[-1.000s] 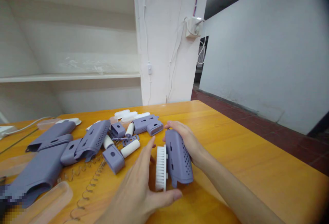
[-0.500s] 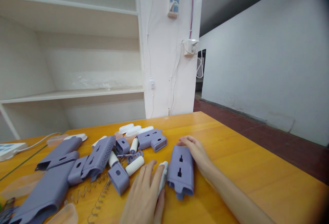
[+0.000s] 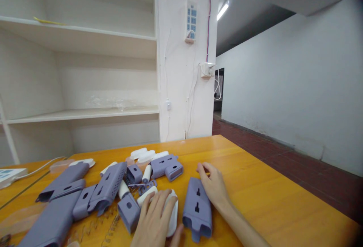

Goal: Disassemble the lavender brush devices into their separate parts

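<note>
My left hand (image 3: 154,218) lies on top of a white brush part (image 3: 172,211) on the orange table (image 3: 255,198), its fingers curved over it. My right hand (image 3: 214,184) rests beside a purple plastic shell (image 3: 197,209) with two slots, which lies flat on the table. The fingers of my right hand touch the shell's far right edge and are partly curled. The brush part sits just left of the shell.
To the left lie several purple housings (image 3: 104,188), small purple blocks (image 3: 129,211), white rollers (image 3: 146,173) and metal springs (image 3: 112,222). A white power strip (image 3: 8,173) with a cable sits at the far left. White shelves (image 3: 82,113) and a pillar (image 3: 187,58) stand behind the table.
The purple shell was turned from its perforated side onto its slotted side and laid flat. My left hand moved from beside the brush to on top of it. The camera tilted upward.
</note>
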Available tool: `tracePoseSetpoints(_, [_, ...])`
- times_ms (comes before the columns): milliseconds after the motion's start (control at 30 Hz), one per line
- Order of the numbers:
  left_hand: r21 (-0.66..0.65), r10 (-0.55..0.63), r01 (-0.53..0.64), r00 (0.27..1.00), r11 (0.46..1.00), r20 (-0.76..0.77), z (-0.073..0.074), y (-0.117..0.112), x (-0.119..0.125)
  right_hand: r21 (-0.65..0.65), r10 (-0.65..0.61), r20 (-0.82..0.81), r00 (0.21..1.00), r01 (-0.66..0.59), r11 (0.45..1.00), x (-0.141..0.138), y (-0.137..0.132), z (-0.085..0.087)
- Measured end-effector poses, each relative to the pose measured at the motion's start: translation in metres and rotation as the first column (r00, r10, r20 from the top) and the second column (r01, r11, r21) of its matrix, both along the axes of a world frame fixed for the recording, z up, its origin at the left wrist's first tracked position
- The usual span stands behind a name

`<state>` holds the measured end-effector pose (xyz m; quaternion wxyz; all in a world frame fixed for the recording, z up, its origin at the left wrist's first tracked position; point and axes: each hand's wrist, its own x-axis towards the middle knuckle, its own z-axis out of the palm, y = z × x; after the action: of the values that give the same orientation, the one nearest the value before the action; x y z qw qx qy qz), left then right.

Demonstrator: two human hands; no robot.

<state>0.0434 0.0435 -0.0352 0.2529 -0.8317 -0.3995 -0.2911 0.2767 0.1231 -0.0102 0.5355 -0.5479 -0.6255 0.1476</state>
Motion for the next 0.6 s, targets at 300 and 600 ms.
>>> tracePoseSetpoints(300, [0.149,0.002,0.014,0.994,0.989,-0.111,-0.033,0.027,-0.002,-0.054,-0.182,0.100,0.978,0.188,0.981,0.003,-0.002,-0.004])
tracePoseSetpoints(600, [0.231,-0.075,0.051,0.993,0.972,0.095,-0.024,0.022,0.015,0.003,-0.281,0.290,0.915,0.293,0.956,-0.013,-0.021,0.009])
